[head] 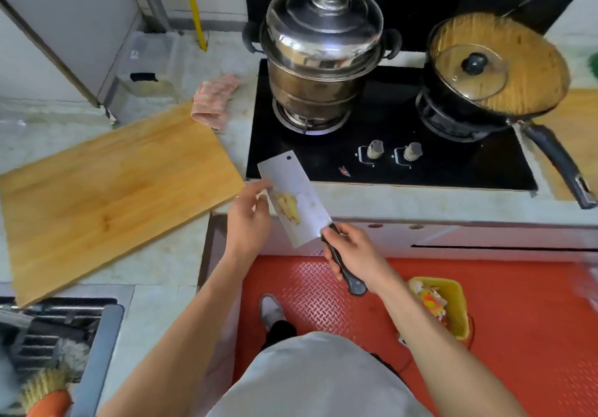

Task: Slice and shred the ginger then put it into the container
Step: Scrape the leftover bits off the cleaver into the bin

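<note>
Right hand (354,255): wrapped round the black handle of the cleaver (296,198) — blade held flat.
Ginger (288,205): small pile lying on the blade.
Left hand (249,214): fingers relaxed, beside the blade's edge.
Cutting board (106,196): bare, to the left.
Writing: none readable.

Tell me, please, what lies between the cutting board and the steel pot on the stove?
In the head view, a crumpled pink cloth lies on the counter between the cutting board and the steel pot, touching the board's far corner.

My one head camera looks steeply down over my arms at the counter (181,264), stove (453,157) and floor mat (517,319).
</note>
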The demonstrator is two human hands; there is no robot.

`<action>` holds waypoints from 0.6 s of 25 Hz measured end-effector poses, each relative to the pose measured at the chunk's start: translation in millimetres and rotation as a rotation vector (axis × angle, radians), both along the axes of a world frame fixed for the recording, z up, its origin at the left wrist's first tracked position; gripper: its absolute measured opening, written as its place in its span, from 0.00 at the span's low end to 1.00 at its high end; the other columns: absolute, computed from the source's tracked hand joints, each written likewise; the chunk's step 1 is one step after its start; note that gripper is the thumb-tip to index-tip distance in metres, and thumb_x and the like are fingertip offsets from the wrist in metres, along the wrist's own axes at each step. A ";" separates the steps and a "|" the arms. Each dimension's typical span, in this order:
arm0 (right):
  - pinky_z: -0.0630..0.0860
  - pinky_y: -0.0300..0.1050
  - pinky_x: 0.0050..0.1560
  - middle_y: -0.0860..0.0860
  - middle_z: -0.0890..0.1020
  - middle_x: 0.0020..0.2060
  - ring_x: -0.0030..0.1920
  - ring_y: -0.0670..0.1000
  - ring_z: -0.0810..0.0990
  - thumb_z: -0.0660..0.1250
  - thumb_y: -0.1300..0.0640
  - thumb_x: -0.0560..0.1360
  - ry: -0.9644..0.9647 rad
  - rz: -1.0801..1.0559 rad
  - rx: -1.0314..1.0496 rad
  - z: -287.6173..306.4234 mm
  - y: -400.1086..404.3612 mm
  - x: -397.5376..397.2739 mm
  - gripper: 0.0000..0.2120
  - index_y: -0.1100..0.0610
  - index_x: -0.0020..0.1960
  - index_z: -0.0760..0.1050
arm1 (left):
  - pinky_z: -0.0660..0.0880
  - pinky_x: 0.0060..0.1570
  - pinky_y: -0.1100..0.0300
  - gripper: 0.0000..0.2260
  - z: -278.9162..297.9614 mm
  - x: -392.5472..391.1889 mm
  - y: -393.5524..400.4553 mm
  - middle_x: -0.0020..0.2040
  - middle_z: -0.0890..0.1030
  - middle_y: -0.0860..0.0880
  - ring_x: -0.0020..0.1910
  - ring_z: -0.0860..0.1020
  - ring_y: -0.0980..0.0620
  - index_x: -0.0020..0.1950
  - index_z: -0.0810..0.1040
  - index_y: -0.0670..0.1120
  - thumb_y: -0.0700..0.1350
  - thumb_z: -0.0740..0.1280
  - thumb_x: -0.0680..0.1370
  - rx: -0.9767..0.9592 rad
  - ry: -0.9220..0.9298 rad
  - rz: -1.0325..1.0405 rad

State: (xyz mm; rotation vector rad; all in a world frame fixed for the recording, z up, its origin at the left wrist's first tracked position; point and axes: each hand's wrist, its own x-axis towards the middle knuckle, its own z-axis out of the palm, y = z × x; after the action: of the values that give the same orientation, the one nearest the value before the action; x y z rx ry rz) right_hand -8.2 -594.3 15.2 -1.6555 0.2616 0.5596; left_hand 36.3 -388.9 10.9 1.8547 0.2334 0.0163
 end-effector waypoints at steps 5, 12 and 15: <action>0.71 0.44 0.25 0.54 0.77 0.31 0.25 0.53 0.73 0.62 0.54 0.84 0.024 -0.127 0.029 -15.2 -97.3 -84.5 0.12 0.62 0.47 0.71 | 0.70 0.59 0.66 0.23 -7.8 -52.2 -98.5 0.70 0.74 0.48 0.66 0.74 0.50 0.71 0.72 0.47 0.31 0.55 0.79 0.325 0.019 -0.379; 0.69 0.44 0.26 0.50 0.76 0.26 0.23 0.49 0.72 0.61 0.57 0.84 0.026 -0.480 0.015 -32.3 -230.3 -235.2 0.12 0.61 0.44 0.69 | 0.67 0.50 0.69 0.18 -15.3 -137.6 -275.4 0.68 0.76 0.45 0.60 0.78 0.44 0.69 0.74 0.42 0.34 0.58 0.80 0.492 -0.032 -0.813; 0.67 0.37 0.25 0.44 0.73 0.21 0.21 0.44 0.69 0.60 0.59 0.85 0.053 -0.615 -0.002 -41.9 -267.0 -292.7 0.13 0.59 0.42 0.67 | 0.69 0.55 0.64 0.14 -37.0 -167.3 -340.2 0.66 0.77 0.45 0.62 0.77 0.46 0.68 0.76 0.42 0.41 0.61 0.82 0.511 -0.039 -0.949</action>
State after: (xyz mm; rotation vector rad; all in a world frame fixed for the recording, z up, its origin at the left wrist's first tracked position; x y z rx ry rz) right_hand -300.8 -861.3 -26.7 -1.4610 0.7764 0.1353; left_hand -131.0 -729.1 -26.0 2.2983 -0.7546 -0.5857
